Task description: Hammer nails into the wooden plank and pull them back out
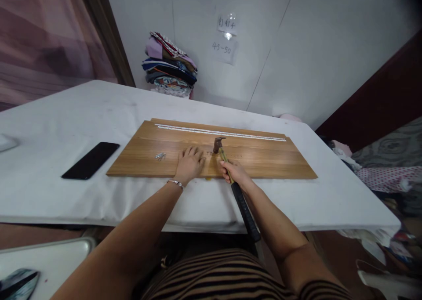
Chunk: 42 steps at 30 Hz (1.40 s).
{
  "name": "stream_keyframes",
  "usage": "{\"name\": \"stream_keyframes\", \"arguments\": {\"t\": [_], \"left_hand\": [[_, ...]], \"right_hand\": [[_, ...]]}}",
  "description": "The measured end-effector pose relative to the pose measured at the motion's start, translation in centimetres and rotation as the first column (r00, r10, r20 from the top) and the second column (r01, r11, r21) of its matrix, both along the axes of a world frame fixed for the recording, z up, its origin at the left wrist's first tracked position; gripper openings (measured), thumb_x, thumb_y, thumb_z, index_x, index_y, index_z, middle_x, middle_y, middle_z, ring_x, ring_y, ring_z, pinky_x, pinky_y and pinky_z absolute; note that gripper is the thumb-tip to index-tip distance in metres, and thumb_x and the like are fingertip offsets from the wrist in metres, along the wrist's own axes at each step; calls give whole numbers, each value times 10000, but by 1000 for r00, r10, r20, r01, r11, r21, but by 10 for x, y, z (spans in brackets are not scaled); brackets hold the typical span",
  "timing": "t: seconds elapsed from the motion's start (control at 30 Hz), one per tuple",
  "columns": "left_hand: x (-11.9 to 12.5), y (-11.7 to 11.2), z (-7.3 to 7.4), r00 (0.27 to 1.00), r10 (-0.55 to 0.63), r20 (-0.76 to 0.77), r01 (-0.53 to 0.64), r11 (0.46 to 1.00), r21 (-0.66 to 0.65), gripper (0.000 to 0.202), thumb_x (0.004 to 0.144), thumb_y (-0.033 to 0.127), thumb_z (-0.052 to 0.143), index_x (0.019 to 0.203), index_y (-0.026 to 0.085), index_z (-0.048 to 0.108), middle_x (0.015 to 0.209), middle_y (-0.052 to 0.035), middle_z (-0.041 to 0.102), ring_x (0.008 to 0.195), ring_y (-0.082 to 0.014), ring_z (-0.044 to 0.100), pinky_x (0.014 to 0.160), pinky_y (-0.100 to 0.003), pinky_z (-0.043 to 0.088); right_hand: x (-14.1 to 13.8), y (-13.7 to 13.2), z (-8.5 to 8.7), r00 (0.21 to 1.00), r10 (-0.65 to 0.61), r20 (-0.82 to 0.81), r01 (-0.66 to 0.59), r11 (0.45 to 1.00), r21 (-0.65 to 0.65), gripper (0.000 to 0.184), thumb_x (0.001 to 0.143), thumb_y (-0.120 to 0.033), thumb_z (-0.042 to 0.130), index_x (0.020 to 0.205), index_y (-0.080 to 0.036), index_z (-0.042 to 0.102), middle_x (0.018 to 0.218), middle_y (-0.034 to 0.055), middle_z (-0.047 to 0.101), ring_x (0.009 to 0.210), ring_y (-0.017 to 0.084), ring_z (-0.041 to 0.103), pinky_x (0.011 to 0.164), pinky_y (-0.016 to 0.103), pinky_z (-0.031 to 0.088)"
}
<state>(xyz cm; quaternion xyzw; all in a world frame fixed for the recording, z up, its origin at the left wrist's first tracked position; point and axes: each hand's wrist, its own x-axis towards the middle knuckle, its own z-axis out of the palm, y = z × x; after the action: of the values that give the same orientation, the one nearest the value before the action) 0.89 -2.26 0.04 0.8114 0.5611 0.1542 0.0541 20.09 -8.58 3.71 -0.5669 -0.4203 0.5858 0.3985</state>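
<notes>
The largest thing before you is the pale wall (306, 49), and under it the desk (59, 128), covered by white cloth, whose far edge runs near the wall. On the desk lies the wooden board (273, 157), long side toward you; a band of cloth is visible between its near edge and the front edge of the desk, and wider cloth surface at its left and right ends, so your forearms have room to pass over the near side. A stack of folded clothes (169, 67) stands at the far edge, against the wall. To the left of the board, apart from it, lies a black phone (90, 160). Your hammer (242, 203) is above the middle of the board: its head is near a row of small dark dots (234, 155), though I cannot tell if it touches the wood, and its black grip reaches back past the near edge of the board and over the desk's front edge. Your right hand (235, 171) is closed around the yellow part of the handle, and your left hand (190, 161) lies flat on the board with fingers a little spread. Two thin white strips (220, 132) run along the board's far side. Smallest, a few loose nails (160, 156) lie left of your left hand, inside the board's left edge.
</notes>
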Motion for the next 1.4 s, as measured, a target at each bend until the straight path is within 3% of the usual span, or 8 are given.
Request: {"name": "stream_keyframes", "arguments": {"t": [0.4, 0.93, 1.13, 1.4], "left_hand": [[1, -2, 4, 999, 20, -50, -21, 1000, -16, 479, 1023, 369, 377, 1387, 209, 644, 1569, -138, 544, 1469, -307, 430, 1198, -541, 301], [1, 0, 1, 1000, 17, -25, -17, 1000, 5, 469, 1016, 378, 398, 1367, 219, 665, 1551, -143, 561, 1455, -319, 442, 1186, -540, 315], [0, 1, 0, 1000, 15, -21, -14, 1000, 6, 461, 1014, 380, 394, 1362, 243, 664, 1552, -129, 560, 1445, -310, 447, 1187, -539, 308], [1, 0, -1, 1000, 12, -3, -12, 1000, 5, 458, 1010, 365, 398, 1362, 244, 664, 1539, -136, 571, 1452, -315, 442, 1180, -551, 318]], "right_hand": [[-1, -1, 6, 1000, -9, -3, 9, 1000, -13, 257, 814, -433, 672, 796, -232, 513, 481, -100, 454, 352, 80, 385, 352, 205, 308], [0, -1, 0, 999, -26, -20, 27, 999, 30, 238, 811, -422, 655, 842, -231, 517, 508, -109, 462, 348, 77, 382, 340, 207, 305], [-1, 0, 1, 1000, 3, 3, -3, 1000, 16, 293, 816, -433, 656, 724, -235, 460, 502, -95, 452, 351, 68, 381, 341, 200, 309], [0, -1, 3, 999, 20, 32, -20, 1000, 12, 244, 840, -418, 622, 753, -239, 480, 490, -93, 460, 352, 80, 381, 351, 203, 320]]}}
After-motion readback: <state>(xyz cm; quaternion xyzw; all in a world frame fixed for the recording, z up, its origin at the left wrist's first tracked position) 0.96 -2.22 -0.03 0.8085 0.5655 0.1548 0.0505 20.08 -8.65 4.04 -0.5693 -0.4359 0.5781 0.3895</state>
